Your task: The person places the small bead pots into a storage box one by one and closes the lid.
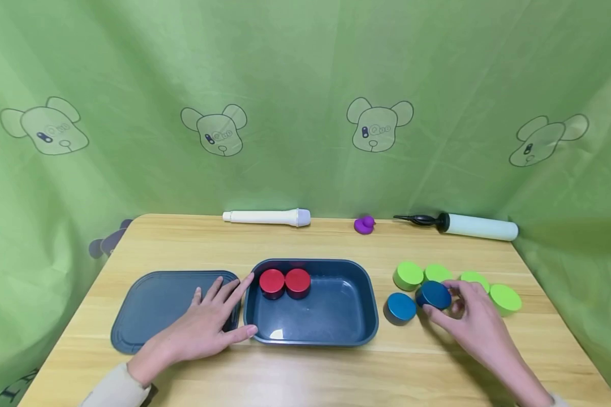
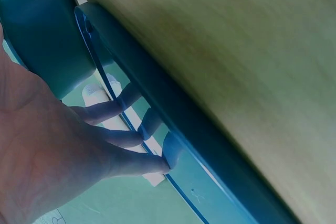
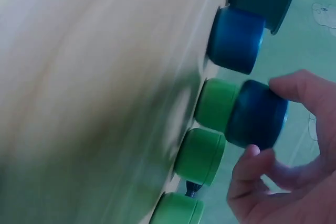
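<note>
My right hand point(image 1: 470, 316) pinches a blue round tin point(image 1: 434, 295) between thumb and fingers; the right wrist view shows this tin point(image 3: 257, 114) raised off the wood. A second blue tin point(image 1: 400, 308) stands on the table to its left. Several lime-green tins point(image 1: 408, 275) sit behind and to the right of that hand. My left hand point(image 1: 203, 325) lies spread with straight fingers over the flat dark lid point(image 1: 158, 305), its thumb and index finger at the left rim of the dark blue box point(image 1: 310, 342). Two red tins point(image 1: 297, 282) stand inside the box at its back left.
Along the table's back edge lie a white microphone-shaped object point(image 1: 267, 217), a small purple rubber duck point(image 1: 365, 224) and a white hand pump point(image 1: 481, 226) with a black nozzle. A green printed curtain point(image 1: 305, 73) hangs behind and on both sides of the wooden table point(image 1: 315, 379).
</note>
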`<state>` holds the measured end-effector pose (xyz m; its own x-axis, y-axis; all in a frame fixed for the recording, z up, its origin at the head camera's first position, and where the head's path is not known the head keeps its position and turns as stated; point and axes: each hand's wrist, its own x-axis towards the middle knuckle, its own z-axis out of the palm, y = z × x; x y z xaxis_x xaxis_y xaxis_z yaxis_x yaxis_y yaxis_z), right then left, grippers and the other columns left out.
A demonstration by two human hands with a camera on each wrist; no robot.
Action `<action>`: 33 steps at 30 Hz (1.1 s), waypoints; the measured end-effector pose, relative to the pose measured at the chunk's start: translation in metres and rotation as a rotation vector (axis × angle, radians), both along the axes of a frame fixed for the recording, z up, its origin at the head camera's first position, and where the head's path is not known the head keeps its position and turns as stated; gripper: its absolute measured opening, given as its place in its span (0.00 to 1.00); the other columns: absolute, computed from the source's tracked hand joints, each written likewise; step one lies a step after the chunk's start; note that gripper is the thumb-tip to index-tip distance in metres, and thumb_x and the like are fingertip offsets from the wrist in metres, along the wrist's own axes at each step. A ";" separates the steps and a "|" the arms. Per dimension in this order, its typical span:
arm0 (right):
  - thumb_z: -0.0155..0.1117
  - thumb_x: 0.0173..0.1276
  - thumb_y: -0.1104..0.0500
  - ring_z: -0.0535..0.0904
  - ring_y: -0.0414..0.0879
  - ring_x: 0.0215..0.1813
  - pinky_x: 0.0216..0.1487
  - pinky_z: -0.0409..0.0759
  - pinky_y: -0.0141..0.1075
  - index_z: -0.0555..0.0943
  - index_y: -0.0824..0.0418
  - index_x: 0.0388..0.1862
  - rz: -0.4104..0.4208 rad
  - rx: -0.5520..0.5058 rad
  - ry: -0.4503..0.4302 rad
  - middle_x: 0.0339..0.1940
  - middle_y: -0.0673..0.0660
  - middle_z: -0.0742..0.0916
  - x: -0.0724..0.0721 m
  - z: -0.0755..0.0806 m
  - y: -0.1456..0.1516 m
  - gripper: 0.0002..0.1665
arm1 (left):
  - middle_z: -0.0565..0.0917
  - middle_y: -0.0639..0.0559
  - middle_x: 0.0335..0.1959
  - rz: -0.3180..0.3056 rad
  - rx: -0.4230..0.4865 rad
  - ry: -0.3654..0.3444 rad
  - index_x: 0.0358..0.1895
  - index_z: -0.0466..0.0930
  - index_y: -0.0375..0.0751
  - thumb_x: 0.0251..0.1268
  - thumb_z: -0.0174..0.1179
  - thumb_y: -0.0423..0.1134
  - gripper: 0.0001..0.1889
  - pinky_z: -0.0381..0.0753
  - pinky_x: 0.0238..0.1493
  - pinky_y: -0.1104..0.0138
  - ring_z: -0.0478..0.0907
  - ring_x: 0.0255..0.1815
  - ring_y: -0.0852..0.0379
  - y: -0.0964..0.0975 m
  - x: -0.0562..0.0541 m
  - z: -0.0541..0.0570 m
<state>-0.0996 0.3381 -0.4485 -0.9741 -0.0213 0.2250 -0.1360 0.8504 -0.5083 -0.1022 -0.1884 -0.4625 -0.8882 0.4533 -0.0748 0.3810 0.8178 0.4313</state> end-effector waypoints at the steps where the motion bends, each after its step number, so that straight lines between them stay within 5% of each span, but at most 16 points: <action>1: 0.87 0.64 0.50 0.75 0.49 0.41 0.34 0.72 0.35 0.81 0.69 0.62 -0.008 -0.009 -0.004 0.40 0.57 0.82 0.001 0.001 0.000 0.37 | 0.59 0.45 0.88 -0.001 0.002 -0.001 0.92 0.38 0.68 0.77 0.55 0.74 0.50 0.43 0.72 0.18 0.46 0.87 0.26 0.000 0.000 0.000; 10: 0.83 0.69 0.47 0.80 0.45 0.36 0.29 0.75 0.35 0.76 0.65 0.70 -0.042 -0.123 -0.098 0.34 0.54 0.86 0.002 0.015 -0.012 0.40 | 0.58 0.45 0.88 -0.007 0.005 0.003 0.92 0.38 0.67 0.78 0.55 0.73 0.50 0.43 0.72 0.18 0.47 0.87 0.26 -0.001 0.000 0.000; 17: 0.83 0.70 0.51 0.78 0.45 0.33 0.29 0.74 0.33 0.77 0.64 0.69 0.002 -0.196 -0.060 0.33 0.55 0.84 -0.004 0.022 -0.025 0.36 | 0.59 0.44 0.88 -0.007 0.008 0.008 0.92 0.38 0.68 0.78 0.55 0.74 0.50 0.43 0.72 0.17 0.47 0.87 0.26 -0.001 0.000 -0.002; 27: 0.79 0.73 0.56 0.81 0.43 0.36 0.33 0.76 0.35 0.75 0.65 0.73 0.085 -0.407 -0.187 0.46 0.60 0.84 -0.009 0.024 -0.048 0.36 | 0.59 0.44 0.88 -0.005 -0.001 0.007 0.92 0.39 0.66 0.78 0.54 0.74 0.50 0.43 0.72 0.18 0.47 0.87 0.25 -0.002 0.002 0.001; 33: 0.80 0.73 0.57 0.82 0.44 0.35 0.34 0.78 0.35 0.75 0.64 0.73 0.125 -0.428 -0.190 0.40 0.59 0.85 -0.013 0.028 -0.068 0.35 | 0.60 0.43 0.88 -0.011 0.001 0.018 0.92 0.39 0.66 0.77 0.52 0.76 0.50 0.44 0.71 0.17 0.48 0.86 0.24 -0.001 0.001 0.001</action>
